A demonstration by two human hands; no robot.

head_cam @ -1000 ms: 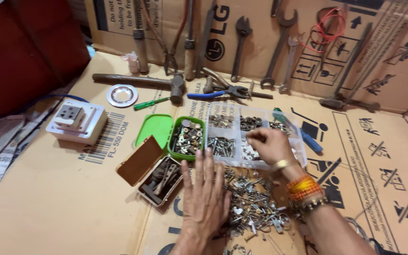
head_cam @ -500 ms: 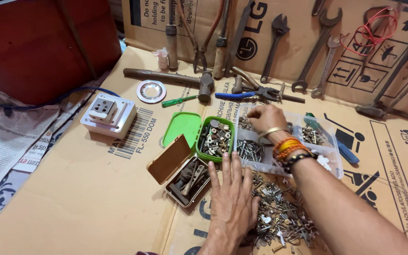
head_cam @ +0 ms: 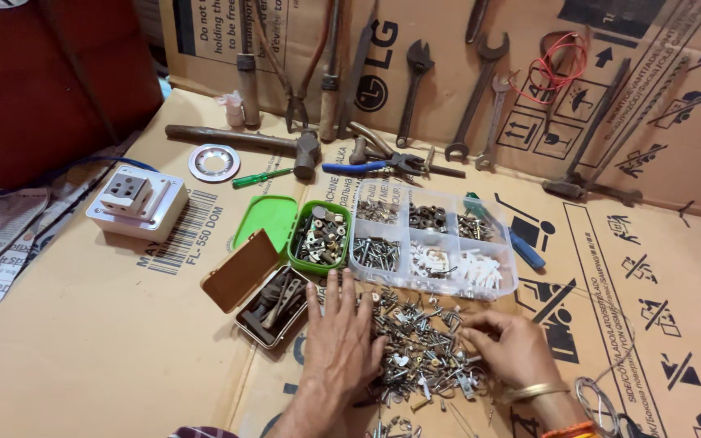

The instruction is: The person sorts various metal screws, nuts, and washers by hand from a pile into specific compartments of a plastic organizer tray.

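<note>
My left hand (head_cam: 339,341) lies flat, fingers spread, on the left edge of a loose pile of small metal screws and fittings (head_cam: 419,350) on the cardboard. On the pile's right edge, my right hand (head_cam: 511,349) has its fingers curled down among the pieces; whether it pinches one I cannot tell. Just beyond the pile sits a clear divided plastic box (head_cam: 432,240) with screws, nuts and white plugs in its compartments. Left of it stand a green open box (head_cam: 318,237) of metal parts and a brown open tin (head_cam: 273,298) of dark parts.
A white socket box (head_cam: 135,201), a metal ring (head_cam: 213,162), a green screwdriver (head_cam: 260,177), a hammer (head_cam: 245,139) and blue pliers (head_cam: 371,165) lie farther back. Wrenches (head_cam: 474,89) lean on the cardboard wall. A wire ring (head_cam: 595,399) lies by my right wrist.
My right hand has come back from the clear divided box down to the right side of the loose pile. My left hand stays flat on the pile. The camera view has shifted.
</note>
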